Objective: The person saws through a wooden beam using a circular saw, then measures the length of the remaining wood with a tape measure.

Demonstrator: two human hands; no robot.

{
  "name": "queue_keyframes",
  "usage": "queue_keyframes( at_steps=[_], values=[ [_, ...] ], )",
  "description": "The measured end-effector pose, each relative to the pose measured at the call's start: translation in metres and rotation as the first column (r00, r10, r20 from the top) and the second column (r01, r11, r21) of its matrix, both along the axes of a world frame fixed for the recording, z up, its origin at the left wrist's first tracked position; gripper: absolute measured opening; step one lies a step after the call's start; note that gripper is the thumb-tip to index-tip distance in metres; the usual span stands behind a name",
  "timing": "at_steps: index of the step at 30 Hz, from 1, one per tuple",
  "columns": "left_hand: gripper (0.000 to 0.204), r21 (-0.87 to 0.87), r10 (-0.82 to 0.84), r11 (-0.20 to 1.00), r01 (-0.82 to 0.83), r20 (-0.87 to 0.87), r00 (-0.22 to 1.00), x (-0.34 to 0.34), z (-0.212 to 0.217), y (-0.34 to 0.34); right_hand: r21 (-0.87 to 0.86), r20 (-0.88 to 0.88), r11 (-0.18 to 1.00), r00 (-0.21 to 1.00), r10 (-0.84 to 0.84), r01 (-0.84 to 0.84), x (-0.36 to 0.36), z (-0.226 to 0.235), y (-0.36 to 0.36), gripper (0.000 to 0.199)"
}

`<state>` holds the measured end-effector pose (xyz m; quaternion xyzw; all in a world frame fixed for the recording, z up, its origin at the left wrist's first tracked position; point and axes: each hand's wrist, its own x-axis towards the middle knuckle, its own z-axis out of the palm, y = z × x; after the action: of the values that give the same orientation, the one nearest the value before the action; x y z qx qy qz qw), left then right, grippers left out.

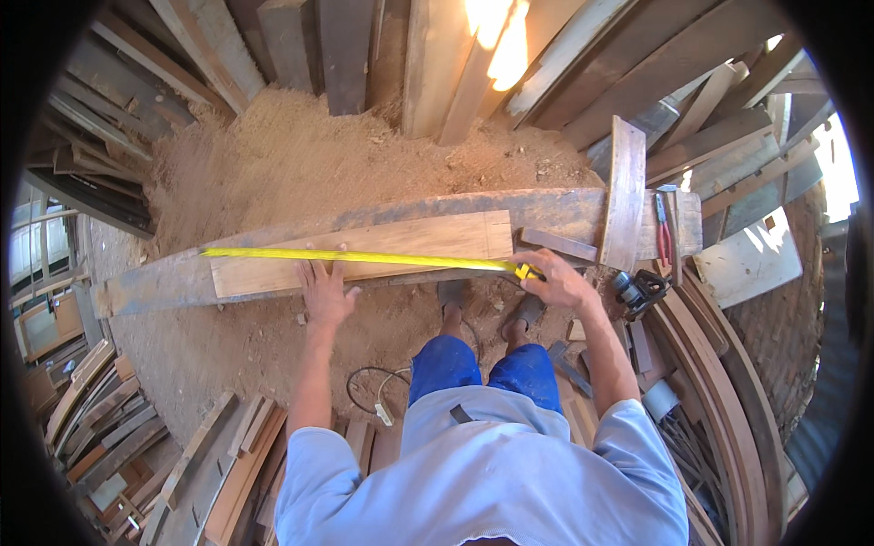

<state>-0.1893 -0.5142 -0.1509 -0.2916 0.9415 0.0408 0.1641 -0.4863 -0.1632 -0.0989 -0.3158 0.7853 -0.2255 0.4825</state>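
Tape [391, 260], yellow: over the board [437, 235] on the tabletop [564, 209]; runs left from the right hand [560, 284], slightly aslant the board's long axis. Right grip: pinching its case. Left hand [326, 296]: fingers spread, nearer the free end.

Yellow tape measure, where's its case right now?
In the head view, the tape measure's yellow case is right of centre, in the right hand, beside the lower right corner of the light wooden board.
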Motion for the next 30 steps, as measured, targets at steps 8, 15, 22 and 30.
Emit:
queue_keyframes(
  at_steps=[8,15,22,30],
  values=[
    [0.109,0.238,-0.215,0.948,0.213,-0.018,0.976,-0.043,-0.003,-0.039,-0.032,0.016,0.97,0.97,-0.241,0.241,0.005,-0.004,0.067,0.048],
    [0.118,0.175,-0.285,0.944,0.28,0.006,0.958,-0.061,-0.006,-0.007,-0.242,0.045,0.559,0.585,-0.81,0.793,-0.028,-0.031,0.156,0.048],
    [0.123,0.121,-0.273,0.959,0.256,0.165,0.948,-0.074,-0.004,0.002,-0.084,-0.543,0.497,0.378,-0.75,0.864,-0.114,-0.077,0.22,0.068],
    [0.123,0.159,-0.231,0.967,0.198,0.23,0.945,-0.086,-0.004,0.012,-0.179,-0.664,0.515,0.284,-0.692,0.838,-0.147,-0.11,0.238,0.082]
  ],
)
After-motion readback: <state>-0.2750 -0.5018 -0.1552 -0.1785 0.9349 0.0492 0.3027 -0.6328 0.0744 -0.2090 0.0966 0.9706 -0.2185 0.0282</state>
